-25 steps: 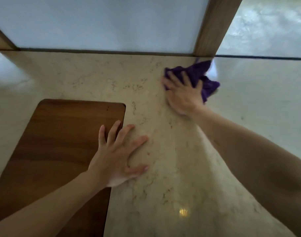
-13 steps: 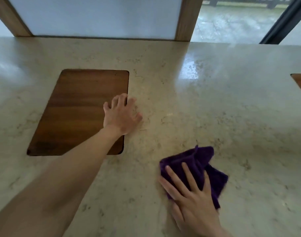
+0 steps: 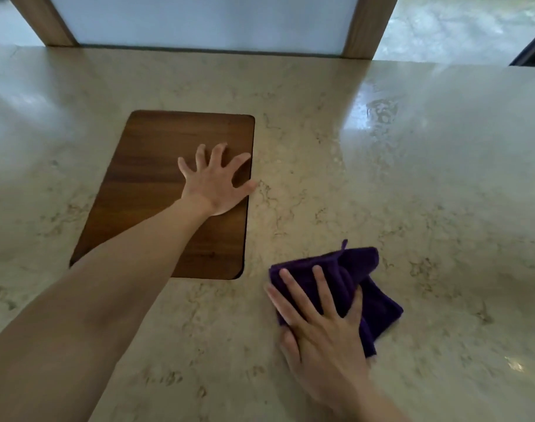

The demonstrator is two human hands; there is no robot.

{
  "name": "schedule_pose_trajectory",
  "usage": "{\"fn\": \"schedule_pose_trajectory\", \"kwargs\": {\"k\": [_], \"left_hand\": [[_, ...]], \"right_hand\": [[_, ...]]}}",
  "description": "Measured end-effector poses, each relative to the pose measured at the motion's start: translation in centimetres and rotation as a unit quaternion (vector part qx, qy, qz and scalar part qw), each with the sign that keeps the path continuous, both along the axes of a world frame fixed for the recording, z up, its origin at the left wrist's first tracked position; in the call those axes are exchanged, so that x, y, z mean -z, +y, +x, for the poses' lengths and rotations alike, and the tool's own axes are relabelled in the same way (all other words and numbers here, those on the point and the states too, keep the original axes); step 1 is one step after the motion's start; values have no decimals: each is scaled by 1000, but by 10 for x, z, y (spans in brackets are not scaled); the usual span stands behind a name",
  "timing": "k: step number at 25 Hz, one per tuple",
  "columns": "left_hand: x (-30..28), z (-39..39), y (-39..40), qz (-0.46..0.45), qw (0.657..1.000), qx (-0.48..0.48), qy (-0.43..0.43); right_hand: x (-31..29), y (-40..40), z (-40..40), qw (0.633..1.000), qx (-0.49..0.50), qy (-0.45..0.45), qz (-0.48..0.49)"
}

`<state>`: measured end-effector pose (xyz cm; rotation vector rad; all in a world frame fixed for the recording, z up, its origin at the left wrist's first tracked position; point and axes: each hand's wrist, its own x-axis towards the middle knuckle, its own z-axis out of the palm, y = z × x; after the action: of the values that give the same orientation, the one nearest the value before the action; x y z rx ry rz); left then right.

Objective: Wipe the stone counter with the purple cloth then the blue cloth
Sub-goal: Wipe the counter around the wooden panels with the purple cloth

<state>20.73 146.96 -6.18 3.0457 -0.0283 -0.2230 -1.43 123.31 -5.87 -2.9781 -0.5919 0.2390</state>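
just one purple cloth (image 3: pixel 345 287) under flat right hand (image 3: pixel 324 333), left hand (image 3: pixel 214 184) spread, empty, on one wooden board (image 3: pixel 156 190)

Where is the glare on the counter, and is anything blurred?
Head view: window glare streaks the counter at upper right, beyond the purple cloth; a small glint sits near the right edge; both hands look sharp; wide-angle lens bends the far counter edge.
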Motion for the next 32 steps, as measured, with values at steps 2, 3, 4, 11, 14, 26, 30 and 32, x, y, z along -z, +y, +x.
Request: {"fn": "schedule_pose_trajectory", "kwargs": {"k": [2, 3, 4, 11, 14, 26, 30, 32], "left_hand": [[6, 10, 6, 10, 1000, 13, -9], [9, 10, 7, 13, 1000, 16, -17], [11, 10, 7, 16, 999, 14, -24], [12, 10, 7, 35, 999, 5, -18], [15, 9, 8, 39, 999, 8, -21], [-2, -4, -5, 31, 991, -86, -95], [-8, -62, -25, 12, 991, -119, -62], [-3, -114, -32, -2, 996, -75, -41]], "right_hand": [[4, 8, 80, 1000, 17, -12, 13], [6, 10, 123, 999, 26, -13, 20], [8, 12, 170, 999, 36, -14, 26], [5, 41, 481, 998, 52, 30, 24], [6, 44, 533, 998, 60, 19, 28], [4, 47, 231, 995, -97, 11, 22], [2, 23, 81, 997, -70, 35, 24], [0, 17, 13, 997, -56, 46, 23]]}}
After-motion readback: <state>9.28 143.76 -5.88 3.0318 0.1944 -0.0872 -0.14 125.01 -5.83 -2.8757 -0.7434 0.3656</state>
